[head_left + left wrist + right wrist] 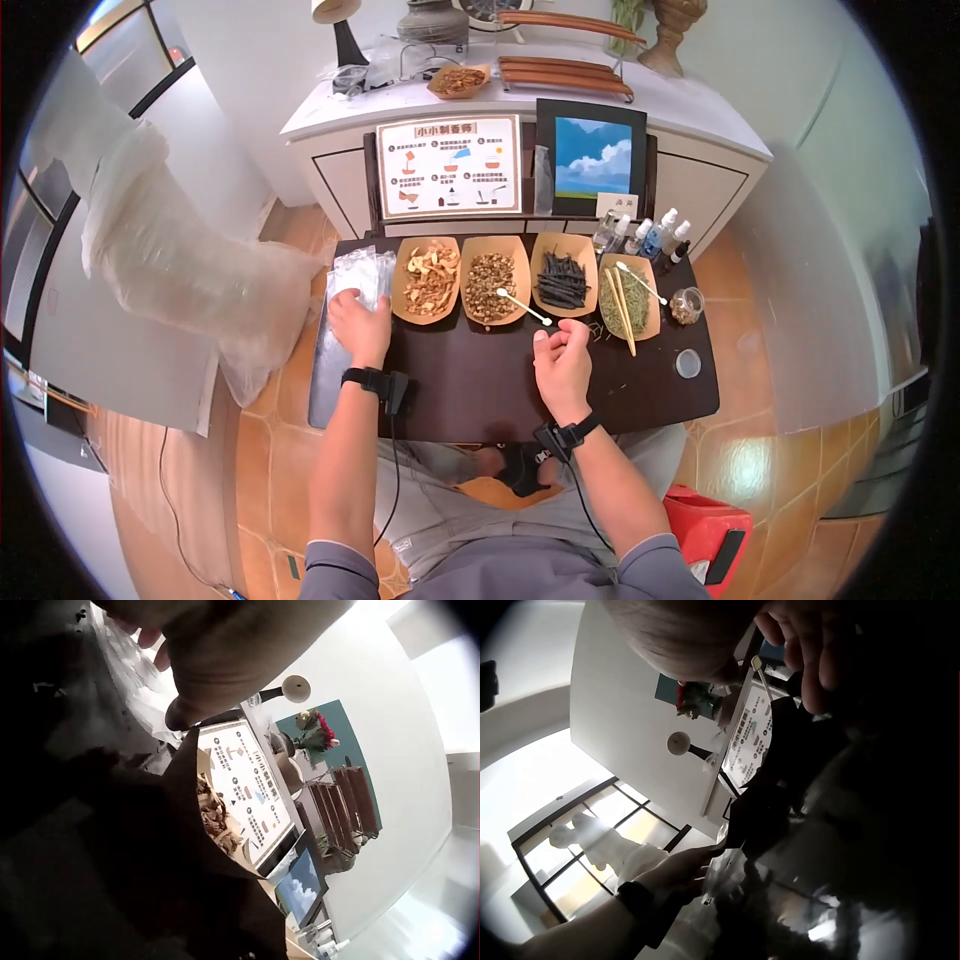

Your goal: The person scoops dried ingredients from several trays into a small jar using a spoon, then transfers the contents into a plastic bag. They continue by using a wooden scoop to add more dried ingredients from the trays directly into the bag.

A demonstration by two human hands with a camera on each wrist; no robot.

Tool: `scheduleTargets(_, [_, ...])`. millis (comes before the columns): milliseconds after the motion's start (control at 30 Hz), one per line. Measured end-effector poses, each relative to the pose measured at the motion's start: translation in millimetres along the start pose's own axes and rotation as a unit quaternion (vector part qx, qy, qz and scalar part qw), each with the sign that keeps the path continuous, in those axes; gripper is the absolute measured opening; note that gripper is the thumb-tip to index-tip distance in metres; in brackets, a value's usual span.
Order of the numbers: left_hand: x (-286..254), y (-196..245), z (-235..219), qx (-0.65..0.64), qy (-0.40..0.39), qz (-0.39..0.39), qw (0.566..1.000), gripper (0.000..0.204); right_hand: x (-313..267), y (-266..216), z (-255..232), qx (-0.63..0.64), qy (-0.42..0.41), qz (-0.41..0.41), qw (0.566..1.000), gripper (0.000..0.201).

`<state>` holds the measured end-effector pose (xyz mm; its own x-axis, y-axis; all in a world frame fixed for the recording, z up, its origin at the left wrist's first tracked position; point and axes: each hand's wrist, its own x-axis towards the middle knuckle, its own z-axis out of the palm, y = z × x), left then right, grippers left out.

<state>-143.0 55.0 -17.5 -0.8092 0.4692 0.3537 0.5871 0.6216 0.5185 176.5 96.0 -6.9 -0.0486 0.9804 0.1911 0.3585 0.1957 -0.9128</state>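
Note:
Clear plastic bags (pixel 352 268) lie in a pile at the table's left end. My left hand (pixel 360 328) rests on their near edge, its thumb apart from the fingers. Just right of it is a paper tray of pale dried slices (pixel 432 278). My right hand (pixel 563 372) hangs over the table with its fingers loosely curled and nothing in them. A small white spoon (pixel 525 307) lies just beyond it, across a tray of brown chopped pieces (pixel 492 275). In the right wrist view the left hand (pixel 682 866) shows beside the bags.
A tray of dark sticks (pixel 562 279) and one of green dried herb (pixel 620 310), with tweezers (pixel 622 312) across it, stand to the right. Spray bottles (pixel 655 238), a glass jar (pixel 686 306) and a small clear cup (pixel 688 363) are at the right edge. An instruction board (pixel 450 165) stands behind.

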Motion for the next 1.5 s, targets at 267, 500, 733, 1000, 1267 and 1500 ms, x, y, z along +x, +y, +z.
scheduleTargets(267, [3.9, -17.5, -5.4, -0.033, 0.009, 0.028, 0.999, 0.029, 0.5, 3.4, -0.9, -0.025, -0.005, -0.021, 0.999, 0.044])
scheduleTargets(500, [2.6, -28.4, -15.1, -0.113, 0.073, 0.046, 0.99, 0.023, -2.3, 4.5, -4.2, -0.008, 0.0, -0.038, 0.999, 0.041])
scheduleTargets(733, [-34.8, 30.2, -73.2, -0.171, 0.156, 0.153, 0.961, 0.011, -19.5, -34.4, -9.2, 0.007, 0.002, -0.089, 0.996, 0.034])
scheduleTargets(1000, [-115.8, 89.3, -98.7, -0.221, 0.002, 0.334, 0.916, 0.017, -17.3, -96.1, 6.4, 0.128, -0.19, -0.048, 0.972, 0.025])
scheduleTargets(1267, [-118.6, 94.4, -115.0, -0.382, -0.123, 0.149, 0.904, 0.035, -10.4, -81.6, -40.0, 0.3, -0.292, 0.059, 0.906, 0.022])
scheduleTargets(1500, [-101.6, 108.1, -109.5, -0.57, -0.522, -0.039, 0.633, 0.049, -8.5, -70.5, -55.2, 0.295, -0.362, 0.035, 0.884, 0.024])
